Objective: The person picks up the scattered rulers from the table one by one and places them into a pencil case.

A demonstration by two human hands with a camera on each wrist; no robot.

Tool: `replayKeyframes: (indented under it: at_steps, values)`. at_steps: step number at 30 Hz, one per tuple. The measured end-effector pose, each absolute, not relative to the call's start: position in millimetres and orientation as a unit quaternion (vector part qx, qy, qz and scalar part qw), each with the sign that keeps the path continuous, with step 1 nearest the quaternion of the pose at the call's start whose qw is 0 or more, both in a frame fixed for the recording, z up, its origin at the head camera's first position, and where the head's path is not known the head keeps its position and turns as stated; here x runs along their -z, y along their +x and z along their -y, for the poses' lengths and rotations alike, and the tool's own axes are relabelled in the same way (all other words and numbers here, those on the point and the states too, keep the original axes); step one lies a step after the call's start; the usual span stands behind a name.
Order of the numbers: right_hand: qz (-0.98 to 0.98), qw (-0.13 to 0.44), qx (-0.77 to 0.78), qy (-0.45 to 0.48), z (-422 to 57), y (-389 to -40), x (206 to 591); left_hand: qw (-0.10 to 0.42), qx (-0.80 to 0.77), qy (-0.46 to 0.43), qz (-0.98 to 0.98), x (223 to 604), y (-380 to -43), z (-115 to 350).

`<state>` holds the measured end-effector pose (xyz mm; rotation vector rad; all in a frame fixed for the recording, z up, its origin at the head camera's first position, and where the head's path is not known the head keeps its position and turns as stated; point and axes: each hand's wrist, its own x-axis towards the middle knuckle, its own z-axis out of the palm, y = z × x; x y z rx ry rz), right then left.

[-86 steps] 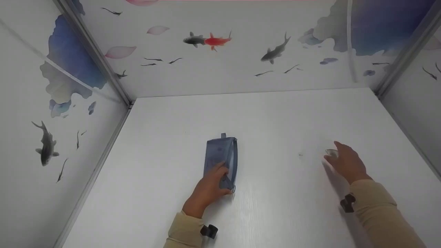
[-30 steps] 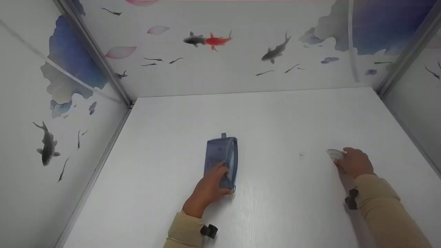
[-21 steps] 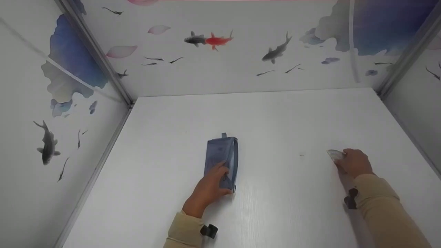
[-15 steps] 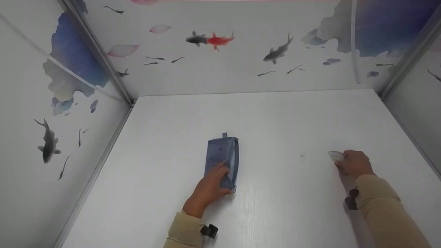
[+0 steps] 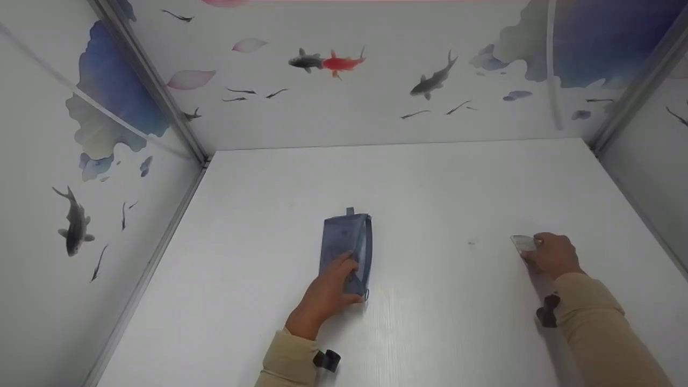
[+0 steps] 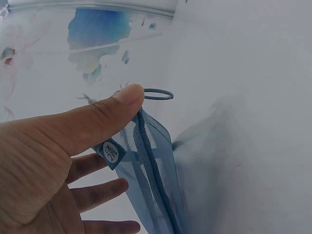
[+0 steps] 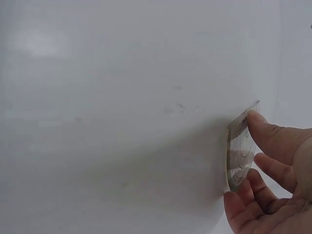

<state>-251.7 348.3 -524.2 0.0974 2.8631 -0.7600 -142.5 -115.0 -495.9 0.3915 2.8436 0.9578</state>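
Observation:
A blue mesh zip pouch lies on the white table, with a small loop at its far end and a ring at its near corner. My left hand holds its near end, thumb at the corner by the ring and fingers over the top face. In the left wrist view the thumb presses the zip edge; the index finger is mostly hidden behind the pouch. Off to the right, my right hand pinches a clear protractor between thumb and fingertips. Its curved scale lines show, and it stands tilted close over the table.
Small faint marks show on the white table between the two hands. White panels printed with fish and blue patches rise along the back and both sides, joined by metal corner posts.
Compared with 2.9 s ago, my right hand has shifted slightly right and turned, so more of the protractor shows. Over the last second both hands stay nearly still.

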Motion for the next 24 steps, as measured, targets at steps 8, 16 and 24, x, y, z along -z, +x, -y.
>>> replayKeyframes:
  at_steps: [8, 16, 24]
  values:
    - [-0.956, 0.083, 0.281, 0.035, -345.5, -249.1, 522.8, 0.059, -0.315, 0.131, -0.938, 495.7, -142.7, 114.6]
    - [-0.954, 0.082, 0.288, 0.038, -347.2, -248.8, 524.0, 0.055, -0.316, 0.132, -0.938, 496.1, -142.9, 114.5]
    - [-0.946, 0.094, 0.305, 0.052, -350.1, -249.4, 526.7, 0.056, -0.319, 0.135, -0.936, 494.3, -142.6, 114.7]
